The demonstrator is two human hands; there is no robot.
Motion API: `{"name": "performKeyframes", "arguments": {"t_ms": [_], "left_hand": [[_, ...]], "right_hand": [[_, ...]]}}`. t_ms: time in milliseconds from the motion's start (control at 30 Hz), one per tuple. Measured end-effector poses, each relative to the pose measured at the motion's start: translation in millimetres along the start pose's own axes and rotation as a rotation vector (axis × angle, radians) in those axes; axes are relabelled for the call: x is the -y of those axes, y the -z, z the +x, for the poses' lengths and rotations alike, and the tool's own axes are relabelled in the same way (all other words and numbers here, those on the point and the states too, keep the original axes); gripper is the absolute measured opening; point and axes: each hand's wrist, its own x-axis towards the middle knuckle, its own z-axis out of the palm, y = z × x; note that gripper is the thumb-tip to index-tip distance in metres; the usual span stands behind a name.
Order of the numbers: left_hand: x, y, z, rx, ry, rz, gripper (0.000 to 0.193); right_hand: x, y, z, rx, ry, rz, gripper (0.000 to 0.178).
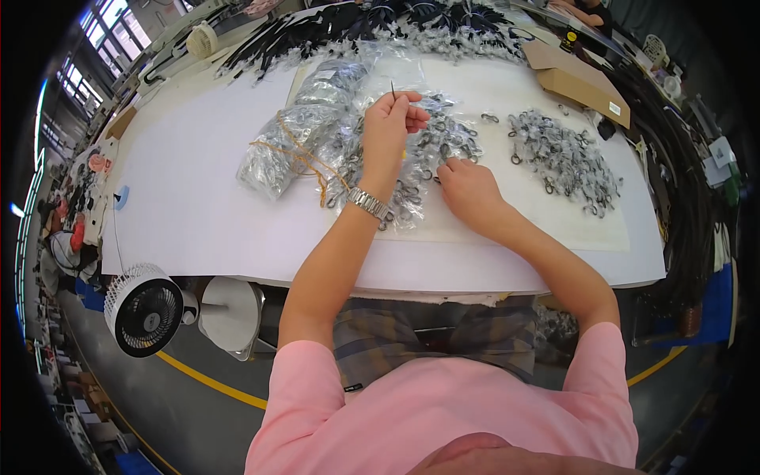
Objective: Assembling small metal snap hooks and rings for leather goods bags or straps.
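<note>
A large pile of small dark metal hooks in clear plastic wrap (455, 134) lies on the white table in front of me. Above it, my left hand (386, 127) is raised, with a watch (368, 203) on its wrist. Thumb and fingertips pinch a thin dark pointed piece (393, 90) whose tip sticks upward; its kind is too small to tell. At the pile's right front edge rests my right hand (473, 194), its fingers curled and the fingertips close together among the dark hooks. Whatever those fingertips hold is hidden.
Left of the pile lies a long bundle of clear bags (277, 154) with orange string (305, 158). A second heap of wrapped hooks (562, 158) sits to the right, below an open cardboard box (582, 87). Black straps (317, 36) cover the far edge. A fan (148, 310) stands at the near left.
</note>
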Motion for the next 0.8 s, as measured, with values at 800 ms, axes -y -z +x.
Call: {"name": "performKeyframes", "arguments": {"t_ms": [800], "left_hand": [[14.5, -12.9, -12.5, 0.245, -0.091, 0.747, 0.022]], "right_hand": [[-53.0, -8.8, 3.3, -0.358, -0.171, 0.252, 0.023]]}}
